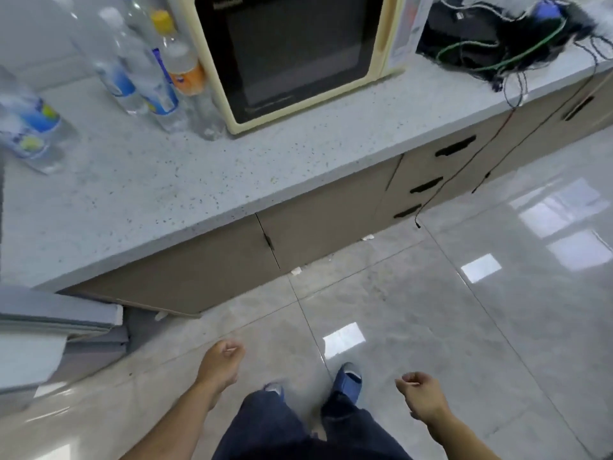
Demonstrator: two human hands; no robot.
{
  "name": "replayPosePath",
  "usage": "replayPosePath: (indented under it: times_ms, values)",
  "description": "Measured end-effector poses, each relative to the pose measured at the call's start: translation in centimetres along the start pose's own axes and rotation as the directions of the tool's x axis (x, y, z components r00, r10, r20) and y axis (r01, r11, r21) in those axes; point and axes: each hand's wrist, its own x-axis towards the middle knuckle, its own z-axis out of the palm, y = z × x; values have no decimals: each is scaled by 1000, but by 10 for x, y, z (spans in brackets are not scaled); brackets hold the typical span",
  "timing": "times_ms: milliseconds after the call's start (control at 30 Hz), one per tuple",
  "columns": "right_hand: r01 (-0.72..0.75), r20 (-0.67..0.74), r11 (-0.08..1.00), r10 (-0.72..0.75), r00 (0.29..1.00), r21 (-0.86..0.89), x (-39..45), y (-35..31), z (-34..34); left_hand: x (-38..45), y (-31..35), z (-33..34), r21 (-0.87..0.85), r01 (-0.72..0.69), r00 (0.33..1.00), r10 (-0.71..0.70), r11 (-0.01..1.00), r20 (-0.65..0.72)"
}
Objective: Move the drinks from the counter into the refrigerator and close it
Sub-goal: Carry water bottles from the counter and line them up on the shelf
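Several clear plastic bottles stand on the speckled grey counter [159, 180] at the upper left. One bottle with an orange label and yellow cap [180, 58] stands right beside the microwave. Two blue-labelled bottles [132, 78] stand just left of it. Another blue-labelled bottle [30, 124] is at the far left edge. My left hand [220, 361] hangs low over the floor with fingers curled, holding nothing. My right hand [421, 393] hangs the same way, loosely closed and holding nothing. Both hands are well below and in front of the counter. No refrigerator interior is visible.
A cream microwave [292, 51] sits on the counter at top centre. Tangled cables and black gear [507, 38] lie at the top right, with wires hanging over the drawers [441, 167]. A grey-blue panel [56, 313] juts in at the lower left. Glossy tiled floor [464, 327] lies underfoot.
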Motion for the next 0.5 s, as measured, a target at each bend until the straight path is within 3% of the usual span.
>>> replayPosePath:
  times_ms: [133, 267, 400, 500]
  values:
    - [187, 120, 979, -176, 977, -87, 24, -86, -3, -9, -8, 6, -81, 107, 987, -116, 991, -114]
    - [400, 235, 913, -374, 897, -76, 22, -185, 22, -8, -6, -4, -157, 74, 959, -114, 985, -260]
    - [620, 316, 783, -577, 753, -49, -10, -278, 65, -4, 21, -28, -205, 5, 923, -83, 979, -377]
    - [789, 338, 613, -751, 567, 38, -42, -337, 95, 5, 59, -56, -265, -156, 887, 17, 952, -462]
